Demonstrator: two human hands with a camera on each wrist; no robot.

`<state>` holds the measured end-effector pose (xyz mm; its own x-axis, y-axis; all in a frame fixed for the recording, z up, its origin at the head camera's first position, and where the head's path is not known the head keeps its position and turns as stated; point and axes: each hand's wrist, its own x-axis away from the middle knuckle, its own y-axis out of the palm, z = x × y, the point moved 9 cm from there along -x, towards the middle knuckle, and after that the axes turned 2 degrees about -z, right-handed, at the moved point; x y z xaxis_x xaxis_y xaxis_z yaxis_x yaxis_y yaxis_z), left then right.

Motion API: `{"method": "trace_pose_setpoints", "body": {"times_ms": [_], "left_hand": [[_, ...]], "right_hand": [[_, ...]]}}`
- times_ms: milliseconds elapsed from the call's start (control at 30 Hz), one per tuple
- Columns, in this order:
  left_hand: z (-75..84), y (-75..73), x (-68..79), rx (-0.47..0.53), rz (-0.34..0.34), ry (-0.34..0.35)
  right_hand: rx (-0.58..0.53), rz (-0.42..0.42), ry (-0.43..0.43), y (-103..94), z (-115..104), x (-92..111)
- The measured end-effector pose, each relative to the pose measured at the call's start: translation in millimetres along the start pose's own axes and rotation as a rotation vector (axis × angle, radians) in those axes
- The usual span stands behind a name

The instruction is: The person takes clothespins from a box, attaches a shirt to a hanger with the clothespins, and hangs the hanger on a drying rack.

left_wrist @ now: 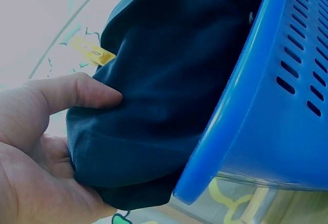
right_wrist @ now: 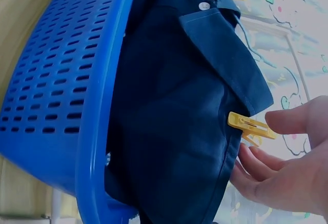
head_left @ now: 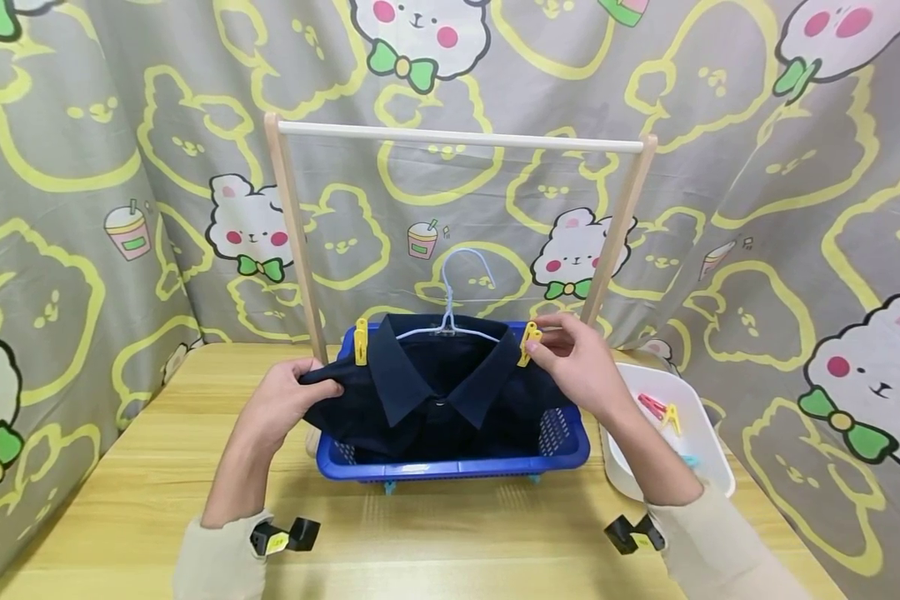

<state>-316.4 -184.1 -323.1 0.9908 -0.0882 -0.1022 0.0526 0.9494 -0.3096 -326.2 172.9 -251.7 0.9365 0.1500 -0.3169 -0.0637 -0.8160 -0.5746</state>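
Observation:
A dark navy collared shirt (head_left: 420, 417) lies partly in a blue basket (head_left: 457, 471), with a light blue hanger (head_left: 450, 317) inside its collar. Two yellow clothespins are on its shoulders, the left one (head_left: 361, 342) and the right one (right_wrist: 251, 126). The left hand (head_left: 288, 404) pinches the shirt's shoulder fabric at the left, thumb (left_wrist: 102, 92) on top. At the other shoulder, the right hand (head_left: 577, 362) is spread around the right clothespin. Its thumb (right_wrist: 287, 121) is at the handle end, its other fingers just below, and the clothespin's arms stand apart.
A wooden rack with a white bar (head_left: 457, 137) stands behind the basket. At the right, a white tray (head_left: 708, 450) holds several coloured clothespins, among them a red one (head_left: 651, 406) and a yellow one (head_left: 671, 418). A patterned curtain surrounds the wooden table (head_left: 457, 550).

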Motion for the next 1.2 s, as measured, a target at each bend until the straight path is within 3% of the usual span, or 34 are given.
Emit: {"method": "trace_pose_setpoints", "body": {"times_ms": [267, 833, 1033, 1200], "left_hand": [[-0.2, 0.0, 0.3, 0.009, 0.001, -0.01], [2.2, -1.8, 2.4, 0.005, -0.002, -0.007], [0.4, -2.2, 1.3, 0.0, 0.0, -0.014], [1.1, -1.9, 1.7, 0.0, 0.0, -0.017]], "right_hand": [[-0.029, 0.049, 0.002, -10.8, 4, -2], [0.039, 0.428, 0.161, -85.7, 32, -24], [0.005, 0.458, 0.213, -103.9, 39, -35], [-0.025, 0.366, 0.198, -108.8, 42, -48]]}}
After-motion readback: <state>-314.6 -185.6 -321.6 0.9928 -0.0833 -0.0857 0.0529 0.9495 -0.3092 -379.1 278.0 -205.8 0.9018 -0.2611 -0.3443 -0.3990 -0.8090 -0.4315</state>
